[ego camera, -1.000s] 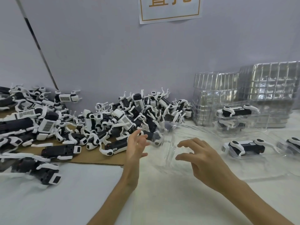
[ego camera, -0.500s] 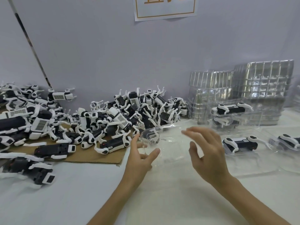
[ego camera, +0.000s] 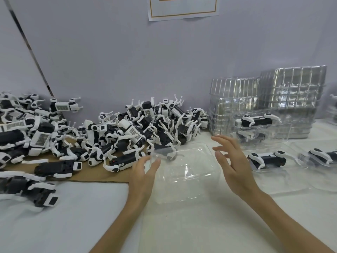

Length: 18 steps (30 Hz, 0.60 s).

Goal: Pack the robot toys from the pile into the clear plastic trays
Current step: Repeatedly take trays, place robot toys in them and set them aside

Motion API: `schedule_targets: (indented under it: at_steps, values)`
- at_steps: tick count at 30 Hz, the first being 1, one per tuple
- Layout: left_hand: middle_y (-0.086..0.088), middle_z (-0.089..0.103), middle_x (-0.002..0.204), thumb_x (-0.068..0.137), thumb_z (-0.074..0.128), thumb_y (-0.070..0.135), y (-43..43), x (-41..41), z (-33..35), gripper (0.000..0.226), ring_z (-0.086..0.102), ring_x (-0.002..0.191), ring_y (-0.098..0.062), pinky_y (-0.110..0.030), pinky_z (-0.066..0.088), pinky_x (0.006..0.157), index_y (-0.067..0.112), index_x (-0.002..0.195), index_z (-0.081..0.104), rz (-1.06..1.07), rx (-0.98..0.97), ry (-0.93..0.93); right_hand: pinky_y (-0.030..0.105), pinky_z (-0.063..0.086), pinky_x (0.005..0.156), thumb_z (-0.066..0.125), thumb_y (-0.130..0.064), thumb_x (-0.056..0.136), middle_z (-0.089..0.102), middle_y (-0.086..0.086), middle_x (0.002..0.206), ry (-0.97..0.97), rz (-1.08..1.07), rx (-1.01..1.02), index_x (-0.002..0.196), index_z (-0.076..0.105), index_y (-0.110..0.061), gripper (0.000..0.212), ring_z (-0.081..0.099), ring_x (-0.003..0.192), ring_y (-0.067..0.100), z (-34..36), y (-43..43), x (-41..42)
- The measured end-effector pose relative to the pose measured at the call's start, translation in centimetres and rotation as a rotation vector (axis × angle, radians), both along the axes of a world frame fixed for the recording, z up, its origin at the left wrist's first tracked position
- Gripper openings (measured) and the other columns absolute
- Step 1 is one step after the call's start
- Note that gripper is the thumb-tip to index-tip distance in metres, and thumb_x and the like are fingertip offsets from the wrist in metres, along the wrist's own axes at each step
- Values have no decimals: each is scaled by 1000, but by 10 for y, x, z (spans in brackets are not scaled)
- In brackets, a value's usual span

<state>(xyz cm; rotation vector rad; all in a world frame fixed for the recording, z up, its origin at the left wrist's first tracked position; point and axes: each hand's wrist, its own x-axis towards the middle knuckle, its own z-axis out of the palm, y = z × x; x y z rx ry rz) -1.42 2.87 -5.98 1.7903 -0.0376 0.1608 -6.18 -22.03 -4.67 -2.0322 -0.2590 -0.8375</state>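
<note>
Head view: left hand and right hand are hovering spread-fingered, holding nothing, either side of an empty clear plastic tray on the white table. At least three filled clear trays are lying to the right. The big pile of black-and-white robot toys is sitting unpacked; most work looks undone.

A plain pale grey wall stood behind a table covered in white. A white paper notice with an orange border hung high on the wall, cut off by the frame. A thin dark strip ran slantwise down the wall's left side. The light was soft and even.
</note>
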Motion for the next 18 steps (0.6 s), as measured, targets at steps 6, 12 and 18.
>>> schedule_targets:
  at_steps: [6, 12, 18]
  values:
    - [19, 59, 124, 93, 64, 19, 5, 4, 3, 40, 54, 115, 2, -21, 40, 86, 35, 129, 57, -152, -60, 69, 9, 46, 77, 59, -15, 99, 59, -20, 119, 118, -12, 110, 119, 61, -30, 25, 62, 99, -1, 17, -5, 10]
    - [6, 67, 111, 96, 58, 18, 6, 2, 5, 21, 64, 78, 10, -23, 41, 77, 33, 108, 66, -113, -86, 47, 30, 55, 71, 71, -29, 92, 74, -7, 86, 523, 95, -253, 93, 69, -28, 2, 71, 72, 10, 54, 3, 57]
    - [7, 68, 104, 91, 65, 18, 6, -1, 6, 16, 63, 82, 9, -25, 43, 74, 31, 102, 67, -82, -49, -4, 24, 51, 60, 67, -44, 93, 74, 1, 94, 866, 196, -586, 117, 52, -23, 35, 71, 69, 10, 53, 53, 118]
